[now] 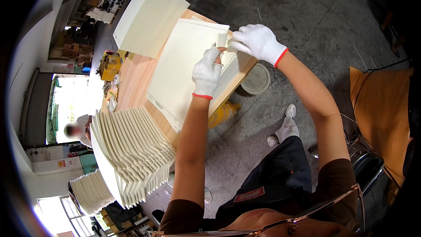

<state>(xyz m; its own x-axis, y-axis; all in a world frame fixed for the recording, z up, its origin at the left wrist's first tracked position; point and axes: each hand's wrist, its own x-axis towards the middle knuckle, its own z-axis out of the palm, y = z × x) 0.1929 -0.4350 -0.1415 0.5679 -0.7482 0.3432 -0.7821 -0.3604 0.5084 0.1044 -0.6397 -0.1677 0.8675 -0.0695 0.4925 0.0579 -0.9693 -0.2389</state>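
A large cream cardboard sheet (180, 68) lies flat on a wooden table (131, 79). My left hand (207, 72), in a white glove with a red cuff, rests on the sheet's right part with fingers raised. My right hand (258, 41), gloved the same, is at the sheet's far right corner. Between the two hands a small flap of the cream sheet (222, 39) stands up, pinched by the fingertips of both.
A tall cream stack of sheets (147, 17) stands at the table's far end. A fanned pile of folded cream sheets (131, 149) lies at the near left. A person (79, 131) is at the left. A round lid (256, 79) and yellow object (223, 112) lie on the concrete floor.
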